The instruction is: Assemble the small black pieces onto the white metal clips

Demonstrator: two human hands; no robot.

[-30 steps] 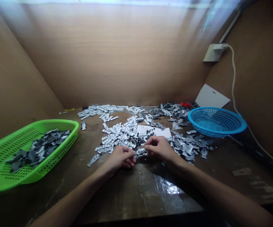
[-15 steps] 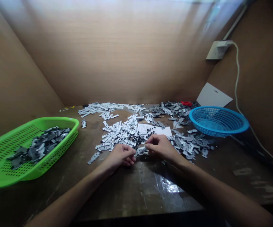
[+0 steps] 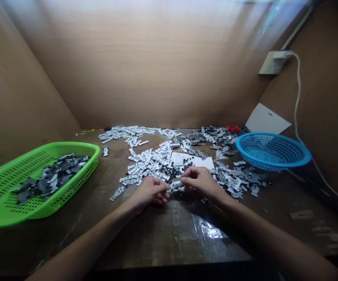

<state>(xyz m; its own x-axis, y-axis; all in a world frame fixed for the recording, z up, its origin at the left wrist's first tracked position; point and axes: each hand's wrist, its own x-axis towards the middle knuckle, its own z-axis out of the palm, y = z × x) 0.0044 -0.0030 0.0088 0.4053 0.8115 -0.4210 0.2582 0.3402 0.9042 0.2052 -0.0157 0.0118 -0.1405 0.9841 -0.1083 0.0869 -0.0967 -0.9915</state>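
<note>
Between my two hands is a small silver-grey metal plate point(image 3: 175, 185), held low over the front of the heap. My left hand point(image 3: 154, 190) pinches its left end between thumb and forefinger, the other fingers curled under. At the opposite end, my right hand point(image 3: 198, 182) has thumb and forefinger closed on the plate or on a tiny piece at it; the fingertips hide which. Just beyond lie small black pieces point(image 3: 173, 171), partly on a sheet of white paper point(image 3: 206, 162). Flat white metal plates point(image 3: 145, 164) are heaped behind my left hand.
A green basket point(image 3: 94, 164) with dark and silver assembled parts stands at left. On the right are grey plates point(image 3: 234, 179) and a blue basket point(image 3: 274, 166). More white plates point(image 3: 122, 132) and dark plates point(image 3: 212, 136) lie along the back panel. A white cable point(image 3: 297, 97) hangs at right.
The whole view has shifted slightly, with objects lying a little further right. Both hands keep the same pinch on the plate, with barely any movement.
</note>
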